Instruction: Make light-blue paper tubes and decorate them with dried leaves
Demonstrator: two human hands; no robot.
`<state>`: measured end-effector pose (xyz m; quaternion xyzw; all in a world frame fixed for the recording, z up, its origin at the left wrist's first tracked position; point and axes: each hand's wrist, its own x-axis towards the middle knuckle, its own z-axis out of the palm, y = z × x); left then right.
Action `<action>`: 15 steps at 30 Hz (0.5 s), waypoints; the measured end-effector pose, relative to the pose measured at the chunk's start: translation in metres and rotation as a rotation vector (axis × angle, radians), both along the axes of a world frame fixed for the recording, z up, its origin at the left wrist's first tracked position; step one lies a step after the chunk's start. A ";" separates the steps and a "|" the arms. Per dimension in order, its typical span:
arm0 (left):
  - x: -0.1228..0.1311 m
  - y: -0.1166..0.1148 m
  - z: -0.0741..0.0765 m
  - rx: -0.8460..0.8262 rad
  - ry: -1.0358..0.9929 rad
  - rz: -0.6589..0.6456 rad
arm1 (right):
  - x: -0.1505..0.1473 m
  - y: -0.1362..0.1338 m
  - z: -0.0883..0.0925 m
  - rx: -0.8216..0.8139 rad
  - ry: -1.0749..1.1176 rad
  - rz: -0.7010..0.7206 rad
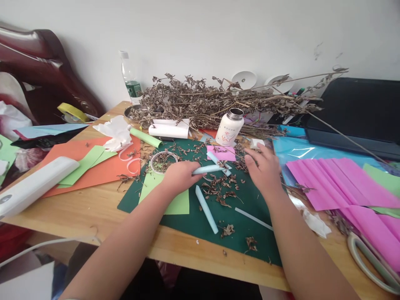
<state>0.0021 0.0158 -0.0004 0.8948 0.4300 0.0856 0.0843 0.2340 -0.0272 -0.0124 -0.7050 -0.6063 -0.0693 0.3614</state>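
Note:
My left hand is closed on a light blue rolled paper tube, which points right across the green cutting mat. Beneath its far end lies another blue paper tube. A third paper roll rests nearer to me on the mat. My right hand is open, fingers apart, over dried leaves by a small pink paper. Crumbled dry leaves are scattered between my hands. A tape ring and a light green sheet lie by my left hand.
Behind the mat stand a white bottle without a lid and a heap of dried stems. At right are pink crepe paper, scissors and a dark laptop-like device. Orange paper lies left.

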 end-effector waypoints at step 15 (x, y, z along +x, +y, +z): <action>0.003 -0.001 -0.002 0.015 0.106 -0.167 | -0.030 -0.024 0.024 0.034 -0.011 0.779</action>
